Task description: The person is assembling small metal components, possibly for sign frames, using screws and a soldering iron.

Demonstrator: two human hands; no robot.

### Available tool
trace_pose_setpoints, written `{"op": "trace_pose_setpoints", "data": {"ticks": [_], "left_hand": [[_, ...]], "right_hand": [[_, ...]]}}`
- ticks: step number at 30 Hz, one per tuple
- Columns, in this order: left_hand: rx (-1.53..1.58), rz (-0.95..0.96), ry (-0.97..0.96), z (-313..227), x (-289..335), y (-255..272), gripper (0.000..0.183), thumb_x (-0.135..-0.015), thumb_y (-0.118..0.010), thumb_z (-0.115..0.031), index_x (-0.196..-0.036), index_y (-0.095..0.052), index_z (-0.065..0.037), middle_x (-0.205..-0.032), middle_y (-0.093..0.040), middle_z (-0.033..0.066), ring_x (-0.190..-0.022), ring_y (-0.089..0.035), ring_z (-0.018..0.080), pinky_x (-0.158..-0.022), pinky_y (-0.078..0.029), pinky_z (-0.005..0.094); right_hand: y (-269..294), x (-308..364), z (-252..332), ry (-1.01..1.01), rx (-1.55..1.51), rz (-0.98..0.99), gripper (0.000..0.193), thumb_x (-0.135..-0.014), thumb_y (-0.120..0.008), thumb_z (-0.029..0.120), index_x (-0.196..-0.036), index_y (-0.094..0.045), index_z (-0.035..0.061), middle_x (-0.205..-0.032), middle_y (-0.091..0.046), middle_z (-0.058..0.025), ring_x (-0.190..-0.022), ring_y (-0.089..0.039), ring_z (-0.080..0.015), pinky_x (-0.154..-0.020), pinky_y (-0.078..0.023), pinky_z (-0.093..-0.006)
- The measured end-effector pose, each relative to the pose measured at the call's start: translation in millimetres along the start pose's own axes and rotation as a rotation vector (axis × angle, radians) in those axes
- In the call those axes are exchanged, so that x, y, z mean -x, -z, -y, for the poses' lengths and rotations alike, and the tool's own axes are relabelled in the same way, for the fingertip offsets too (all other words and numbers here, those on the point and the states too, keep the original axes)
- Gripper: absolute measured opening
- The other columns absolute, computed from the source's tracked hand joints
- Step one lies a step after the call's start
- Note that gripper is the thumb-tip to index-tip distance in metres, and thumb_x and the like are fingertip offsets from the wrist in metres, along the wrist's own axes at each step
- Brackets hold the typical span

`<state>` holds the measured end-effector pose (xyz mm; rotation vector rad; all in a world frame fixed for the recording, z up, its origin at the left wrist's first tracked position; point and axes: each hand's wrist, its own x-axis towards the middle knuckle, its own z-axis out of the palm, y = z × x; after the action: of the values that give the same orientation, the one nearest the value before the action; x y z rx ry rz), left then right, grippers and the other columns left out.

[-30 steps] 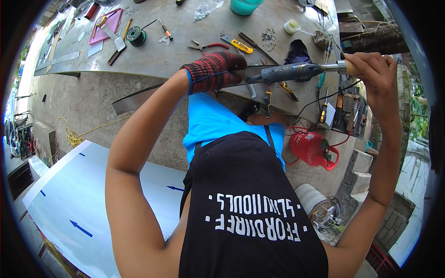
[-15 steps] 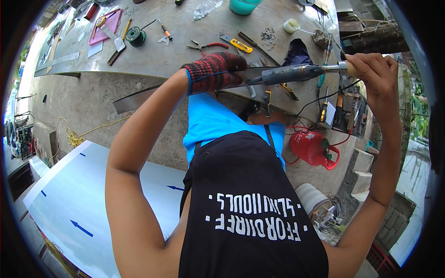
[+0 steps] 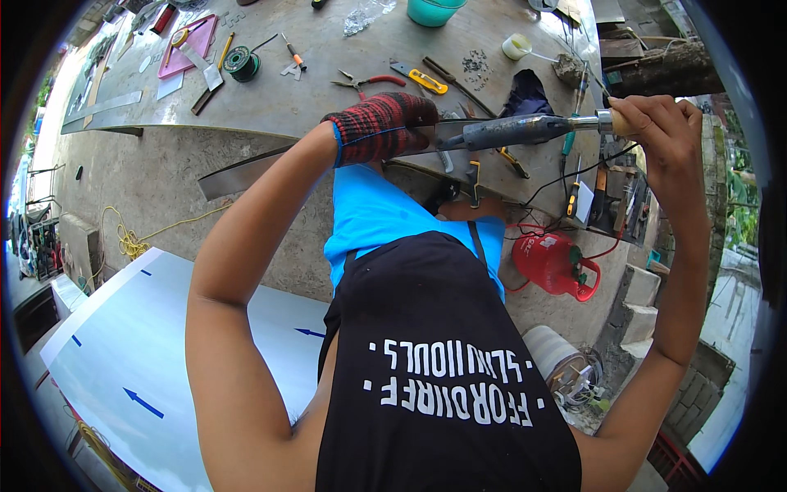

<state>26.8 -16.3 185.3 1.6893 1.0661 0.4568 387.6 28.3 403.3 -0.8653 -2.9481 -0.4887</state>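
Observation:
My left hand (image 3: 385,127), in a red and black knitted glove, is closed on a long bent strip of sheet metal (image 3: 246,174). The strip slants out past my left forearm, and a short part shows beyond the fingers. My right hand (image 3: 668,131) is bare and grips the wooden handle of a large soldering iron (image 3: 516,129). Its dark, thick head points left toward the glove, with the tip close to the strip; I cannot tell whether they touch. A black cord (image 3: 566,175) hangs near the right hand.
On the metal table (image 3: 279,102) lie a solder spool (image 3: 241,64), pliers (image 3: 369,80), a yellow utility knife (image 3: 428,80), a white cup (image 3: 516,46) and a teal bucket (image 3: 434,10). A red gas cylinder (image 3: 549,262) stands below right; a pale sheet (image 3: 205,353) lies lower left.
Almost nothing differs. My gloved left hand has shifted very slightly to the right, and the soldering iron stays at nearly the same place.

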Motion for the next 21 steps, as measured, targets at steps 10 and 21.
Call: {"op": "trace_pose_setpoints", "data": {"ticks": [10,21], "left_hand": [[-0.011,0.102,0.112,-10,-1,4,0.046,-0.093,-0.076,-0.008,-0.138,-0.065,-0.002,-0.135,-0.072,0.0129,-0.126,-0.066,0.0211,-0.112,-0.050,0.0361],[0.037,0.061,0.111,-5,-1,1,0.046,-0.095,-0.075,-0.008,-0.138,-0.065,-0.001,-0.134,-0.073,0.0128,-0.124,-0.066,0.0206,-0.112,-0.050,0.0356]], "right_hand": [[7,-3,10,0.048,0.063,-0.016,0.049,-0.085,-0.068,-0.009,-0.129,-0.076,0.0122,-0.116,-0.074,-0.0036,-0.106,-0.066,-0.0223,-0.095,-0.041,-0.0424],[7,-5,10,0.057,0.061,-0.023,0.048,-0.085,-0.068,-0.009,-0.128,-0.076,0.0122,-0.116,-0.074,-0.0028,-0.106,-0.066,-0.0223,-0.095,-0.041,-0.0428]]}}
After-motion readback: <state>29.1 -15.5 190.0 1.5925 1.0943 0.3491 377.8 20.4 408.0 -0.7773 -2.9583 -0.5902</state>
